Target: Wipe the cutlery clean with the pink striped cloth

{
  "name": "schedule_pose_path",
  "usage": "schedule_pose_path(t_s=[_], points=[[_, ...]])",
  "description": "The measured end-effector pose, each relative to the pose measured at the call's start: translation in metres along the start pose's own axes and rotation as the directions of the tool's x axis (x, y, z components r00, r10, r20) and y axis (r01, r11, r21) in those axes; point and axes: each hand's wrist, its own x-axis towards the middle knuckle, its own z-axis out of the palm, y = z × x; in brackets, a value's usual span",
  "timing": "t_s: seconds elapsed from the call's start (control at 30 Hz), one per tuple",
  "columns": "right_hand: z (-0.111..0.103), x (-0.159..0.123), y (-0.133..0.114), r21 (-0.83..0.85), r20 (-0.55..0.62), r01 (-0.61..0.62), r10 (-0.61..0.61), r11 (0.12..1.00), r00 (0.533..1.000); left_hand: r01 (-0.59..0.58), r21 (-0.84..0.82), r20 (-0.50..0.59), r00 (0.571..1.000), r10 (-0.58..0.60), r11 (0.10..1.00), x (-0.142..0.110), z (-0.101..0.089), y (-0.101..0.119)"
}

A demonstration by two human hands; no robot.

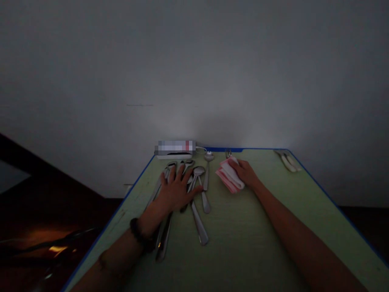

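My left hand (174, 190) lies spread and open over a pile of metal spoons, fingers apart, a dark bead bracelet at the wrist. One spoon (199, 223) has its handle pointing toward me, and another spoon (207, 174) lies just right of the pile. The hand hides part of the pile. My right hand (246, 172) is closed on a folded pink and white cloth (229, 176). Past the cloth's far edge show the tines of a fork (228, 153); its handle is hidden.
Two or so pale-handled forks (287, 161) lie at the table's far right corner. A white box-like object (175, 150), partly blurred, with a cable, sits at the far left corner. The green table (252, 243) has blue edging and meets a grey wall (243, 81).
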Motion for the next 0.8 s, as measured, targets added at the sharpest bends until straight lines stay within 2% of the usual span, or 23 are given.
schedule_pose_path(t_s=[0.1, 0.23, 0.43, 0.63, 0.8], points=[[0.000, -0.001, 0.000, 0.020, 0.000, -0.005, 0.005, 1.000, 1.000, -0.061, 0.019, -0.073, 0.995, 0.062, 0.998, 0.006, -0.007, -0.001], [0.000, -0.002, 0.000, 0.026, -0.001, -0.009, 0.009, 1.000, 1.000, -0.077, 0.088, -0.089, 0.992, 0.085, 0.993, 0.017, -0.017, 0.001], [0.000, -0.002, 0.001, 0.029, -0.017, 0.008, -0.007, 1.000, 1.000, -0.077, 0.117, -0.033, 0.996, 0.081, 0.990, 0.028, -0.028, 0.005], [0.000, -0.001, 0.004, 0.038, -0.046, -0.005, 0.007, 0.999, 0.999, -0.066, 0.066, 0.141, 0.988, 0.057, 0.996, 0.025, -0.032, 0.005], [-0.001, -0.001, 0.004, 0.016, -0.068, -0.005, 0.006, 1.000, 0.998, -0.078, 0.097, 0.138, 0.988, 0.064, 0.992, 0.018, -0.032, 0.015]])
